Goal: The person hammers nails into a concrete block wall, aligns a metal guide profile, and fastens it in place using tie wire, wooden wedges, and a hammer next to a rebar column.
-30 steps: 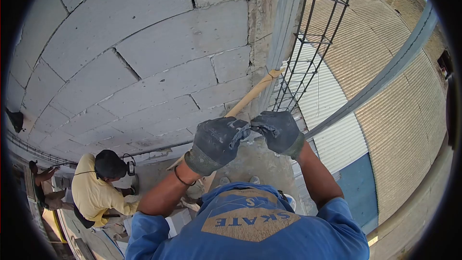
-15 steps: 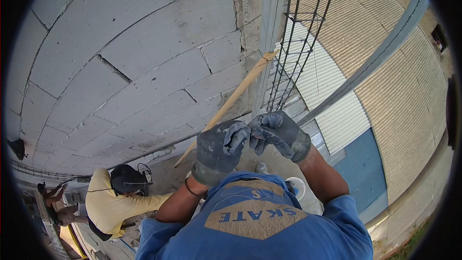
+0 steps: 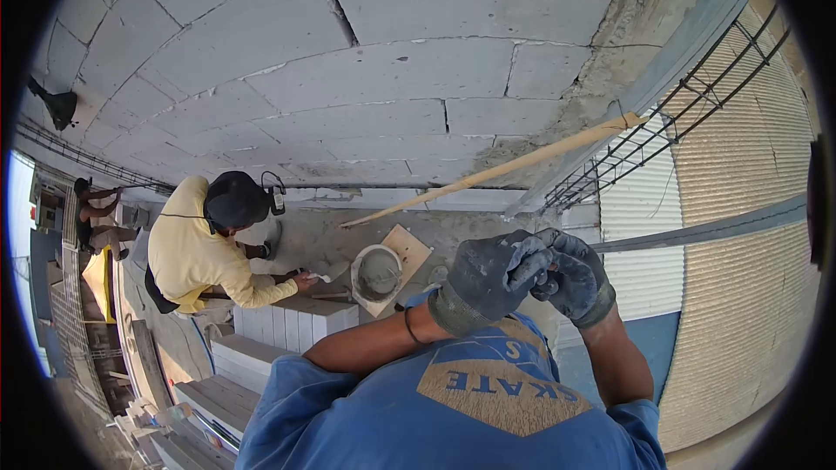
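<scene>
My left hand (image 3: 494, 284), in a dusty dark grey work glove, is held in front of my chest with its fingers curled. Against it, my right hand (image 3: 576, 278) in a matching glove has its fingers bent and pressed together. The fingertips of both hands meet, and a bit of bare fingertip shows between them. Whether anything small is pinched there is hidden by the gloves. Below the hands is my blue shirt (image 3: 374, 418) with a printed patch.
A light block wall (image 3: 392, 78) runs ahead, with a slanting wooden pole (image 3: 522, 157) and a rebar cage (image 3: 710, 96) at right. To the left, a co-worker (image 3: 187, 239) with a trowel (image 3: 327, 271) bends near a mortar bucket (image 3: 356, 277) and stacked blocks (image 3: 326, 320). Corrugated roofing (image 3: 740, 313) lies right.
My view has turned left, bringing the bucket, board and stacked blocks into sight. My hands stay together and appear further right and lower. The co-worker's hand with the trowel now shows.
</scene>
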`<state>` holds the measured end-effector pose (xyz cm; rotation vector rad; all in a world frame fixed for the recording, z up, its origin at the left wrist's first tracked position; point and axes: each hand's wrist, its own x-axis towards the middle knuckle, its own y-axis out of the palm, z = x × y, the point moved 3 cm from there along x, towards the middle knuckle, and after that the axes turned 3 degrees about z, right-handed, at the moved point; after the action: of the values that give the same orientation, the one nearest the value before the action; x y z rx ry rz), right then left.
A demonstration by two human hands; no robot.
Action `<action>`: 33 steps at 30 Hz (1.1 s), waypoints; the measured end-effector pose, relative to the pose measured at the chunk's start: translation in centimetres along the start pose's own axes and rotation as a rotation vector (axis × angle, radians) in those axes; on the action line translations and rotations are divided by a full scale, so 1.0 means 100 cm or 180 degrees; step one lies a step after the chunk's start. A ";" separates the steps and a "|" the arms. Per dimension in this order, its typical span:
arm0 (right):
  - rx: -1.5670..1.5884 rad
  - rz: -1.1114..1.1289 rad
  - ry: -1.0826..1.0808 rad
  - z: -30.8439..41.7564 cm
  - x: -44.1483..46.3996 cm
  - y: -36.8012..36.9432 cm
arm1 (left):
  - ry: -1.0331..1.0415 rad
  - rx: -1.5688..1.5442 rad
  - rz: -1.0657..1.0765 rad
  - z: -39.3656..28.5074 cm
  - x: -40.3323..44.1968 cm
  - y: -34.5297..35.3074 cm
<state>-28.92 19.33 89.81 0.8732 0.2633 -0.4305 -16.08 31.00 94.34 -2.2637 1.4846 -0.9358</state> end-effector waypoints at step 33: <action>0.1219 0.0515 -0.0541 -0.035 0.027 0.030 | -0.0865 0.0123 -0.0996 0.009 -0.019 -0.004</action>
<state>-25.28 23.10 88.59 1.2152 -0.0505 -0.4075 -15.77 32.78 93.20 -2.5202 1.0113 -0.6888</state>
